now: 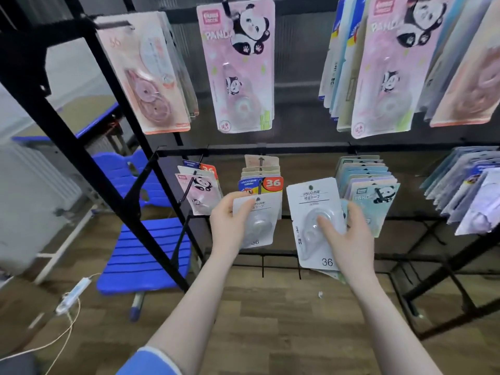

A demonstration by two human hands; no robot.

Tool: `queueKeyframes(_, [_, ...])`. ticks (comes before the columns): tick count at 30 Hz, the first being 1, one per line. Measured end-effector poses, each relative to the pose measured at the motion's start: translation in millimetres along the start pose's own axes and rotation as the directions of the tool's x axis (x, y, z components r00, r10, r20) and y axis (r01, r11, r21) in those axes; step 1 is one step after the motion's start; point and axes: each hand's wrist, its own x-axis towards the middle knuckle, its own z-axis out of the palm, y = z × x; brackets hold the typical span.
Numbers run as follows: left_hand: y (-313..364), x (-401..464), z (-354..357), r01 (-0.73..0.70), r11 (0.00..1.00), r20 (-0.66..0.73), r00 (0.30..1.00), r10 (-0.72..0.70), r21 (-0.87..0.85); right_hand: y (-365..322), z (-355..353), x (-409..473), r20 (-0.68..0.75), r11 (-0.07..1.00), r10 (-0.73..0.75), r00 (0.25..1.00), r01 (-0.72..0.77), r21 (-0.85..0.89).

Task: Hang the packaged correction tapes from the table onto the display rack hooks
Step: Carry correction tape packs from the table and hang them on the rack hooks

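I'm in front of the display rack (259,150) now, both hands up at its lower rail, and I take the middle hook (260,169) on that rail as my landmark. My left hand (230,226) grips a white packaged correction tape (255,221) just below that hook, thumb across the clear blister, fingers behind the card, with its hang hole at the top right under the orange "36" card (263,184) already hanging there. I judge it is held that high and upright so the hole can meet the hook tip; whether the hook is already through the hole I cannot tell. To the right of the hook, my right hand (349,234) holds a second white pack (313,220) face toward me, thumb pressed on the blister, fingers curled behind, and at least one more greenish card (341,277) peeks out beneath it, so that hand seems to serve as the supply stack. The table itself is not in view. Further right of the hook hangs a thick bundle of blue and panda packs (365,180); left of it, a pink panda pack (198,192). Above hang larger pink panda packs (239,69). The risk, I think, is the hole missing the tip behind those crowded cards.
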Motion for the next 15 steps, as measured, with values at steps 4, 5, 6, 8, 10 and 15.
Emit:
queueKeyframes(4, [-9, 13, 4, 0.014, 1.000, 0.034, 0.999, -0.014, -0.011, -1, 4, 7, -0.011, 1.000, 0.000, 1.000, 0.000, -0.001])
queueKeyframes(5, [-12, 18, 5, 0.032, 0.999, 0.048, 0.998, -0.032, -0.003, -1, 5, 8, -0.013, 1.000, -0.003, 1.000, 0.003, -0.001])
queueKeyframes(6, [-14, 24, 7, 0.049, 0.999, 0.061, 0.997, -0.049, 0.006, -2, 6, 9, -0.016, 1.000, -0.003, 1.000, 0.003, -0.001])
queueKeyframes(8, [-15, 35, 12, 0.087, 0.995, 0.074, 0.993, -0.090, 0.045, -2, 8, 11, -0.025, 1.000, 0.007, 1.000, -0.006, 0.017])
queueKeyframes(10, [-14, 48, 17, 0.104, 0.986, 0.064, 0.992, -0.113, 0.127, -1, 9, 13, -0.030, 0.999, 0.018, 0.999, -0.017, 0.041])
queueKeyframes(15, [-13, 64, 22, 0.170, 0.957, -0.049, 0.985, -0.163, 0.234, 1, 4, 12, -0.011, 0.995, 0.033, 0.999, -0.031, 0.097])
